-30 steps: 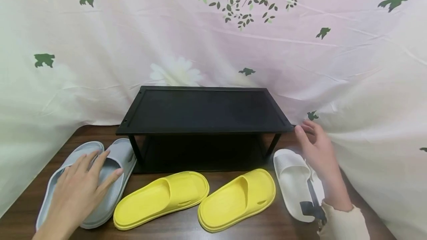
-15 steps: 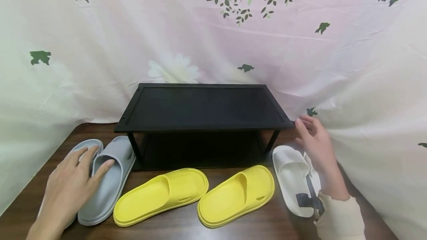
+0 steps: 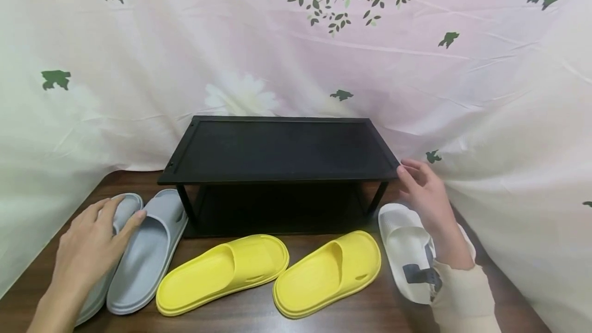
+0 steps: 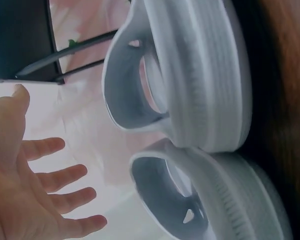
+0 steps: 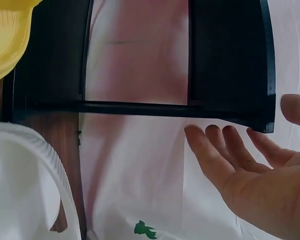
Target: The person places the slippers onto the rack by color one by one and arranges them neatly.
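Observation:
My left hand [image 3: 90,245] hovers over the outer of two grey slippers [image 3: 145,256], its fingers spread and slightly bent. In the left wrist view, air shows between the hand [image 4: 45,185] and the slippers [image 4: 205,75]. My right hand [image 3: 432,199] is at the right front corner of a two-tier black shoe rack [image 3: 287,150], above a pair of white slippers [image 3: 404,251]. The right wrist view shows thumb and fingers [image 5: 210,155] loosely bent on either side of the rack's corner [image 5: 267,117], holding nothing.
Two yellow slippers [image 3: 326,276] lie slanted in front of the rack on the dark wooden table [image 3: 240,317]. A pale patterned cloth [image 3: 296,66] hangs behind and along both sides. A dark strap [image 3: 418,274] at the right wrist overlaps a white slipper.
My left hand has drawn left and lower, from over both grey slippers to over the outer one. My right hand has shifted left to the rack's corner. The slippers stay put.

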Demonstrator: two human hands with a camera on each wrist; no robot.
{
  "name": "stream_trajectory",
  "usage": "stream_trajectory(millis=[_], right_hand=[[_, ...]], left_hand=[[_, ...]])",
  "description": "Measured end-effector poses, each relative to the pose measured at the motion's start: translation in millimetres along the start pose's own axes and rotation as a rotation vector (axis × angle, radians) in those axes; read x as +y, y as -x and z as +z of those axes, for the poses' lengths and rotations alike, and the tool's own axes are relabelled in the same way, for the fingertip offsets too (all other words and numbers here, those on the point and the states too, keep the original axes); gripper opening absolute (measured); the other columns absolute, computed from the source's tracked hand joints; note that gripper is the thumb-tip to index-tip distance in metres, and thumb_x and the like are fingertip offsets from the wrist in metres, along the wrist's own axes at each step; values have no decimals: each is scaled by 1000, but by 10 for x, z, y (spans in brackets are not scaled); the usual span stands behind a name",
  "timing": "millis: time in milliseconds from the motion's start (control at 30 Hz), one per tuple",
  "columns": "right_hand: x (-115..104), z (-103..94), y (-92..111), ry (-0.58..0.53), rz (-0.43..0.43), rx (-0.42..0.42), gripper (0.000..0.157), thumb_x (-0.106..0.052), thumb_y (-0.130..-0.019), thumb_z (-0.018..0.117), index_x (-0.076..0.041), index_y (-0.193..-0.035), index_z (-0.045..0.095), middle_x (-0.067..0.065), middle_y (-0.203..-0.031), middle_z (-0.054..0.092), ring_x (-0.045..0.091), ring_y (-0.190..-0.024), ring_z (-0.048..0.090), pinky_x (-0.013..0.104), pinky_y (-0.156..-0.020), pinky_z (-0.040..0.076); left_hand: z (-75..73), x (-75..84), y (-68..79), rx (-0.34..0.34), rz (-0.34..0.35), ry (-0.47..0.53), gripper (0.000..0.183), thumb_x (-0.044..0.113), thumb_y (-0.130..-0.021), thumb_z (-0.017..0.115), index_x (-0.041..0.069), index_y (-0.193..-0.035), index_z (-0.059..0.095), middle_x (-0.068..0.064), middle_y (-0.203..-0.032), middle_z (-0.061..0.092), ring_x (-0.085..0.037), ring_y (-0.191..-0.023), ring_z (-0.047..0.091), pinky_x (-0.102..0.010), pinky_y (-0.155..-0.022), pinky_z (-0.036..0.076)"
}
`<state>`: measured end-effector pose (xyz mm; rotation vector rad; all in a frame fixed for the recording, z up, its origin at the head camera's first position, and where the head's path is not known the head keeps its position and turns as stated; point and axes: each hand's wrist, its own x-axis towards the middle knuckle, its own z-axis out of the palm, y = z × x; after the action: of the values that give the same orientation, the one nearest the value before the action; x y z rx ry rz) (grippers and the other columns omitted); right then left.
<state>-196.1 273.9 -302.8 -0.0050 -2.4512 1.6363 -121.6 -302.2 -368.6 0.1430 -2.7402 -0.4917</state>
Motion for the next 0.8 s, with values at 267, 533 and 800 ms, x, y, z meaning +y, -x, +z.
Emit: stream_trajectory(millis=[267,533,800], right_hand=[[23,42,-49,-78,15,-19,65,-36,-105,55,0,-155,32,29,-152,39,13,-110,61,16,-81,53],[42,65,-78,-166,78,-21,65,-33,-105,55,-4,-157,29,25,-154,34,6,-101,62,15,-79,53],[41,86,-64,-238,86,-27,62,-32,-106,54,-5,-156,30,20,-149,37,13,-105,62,17,-82,53]], left_hand=[[-21,-109,-113,-44,-58,13,79,57,-103,47,0,-155,31,-41,-145,33,-64,-125,33,-79,-85,28],[-33,-203,-174,-67,-86,42,80,58,-103,46,-1,-155,30,-43,-144,32,-67,-121,33,-79,-81,29],[-45,-352,-248,-121,-130,62,87,62,-101,46,-3,-157,24,-45,-144,28,-67,-122,31,-80,-82,30]])
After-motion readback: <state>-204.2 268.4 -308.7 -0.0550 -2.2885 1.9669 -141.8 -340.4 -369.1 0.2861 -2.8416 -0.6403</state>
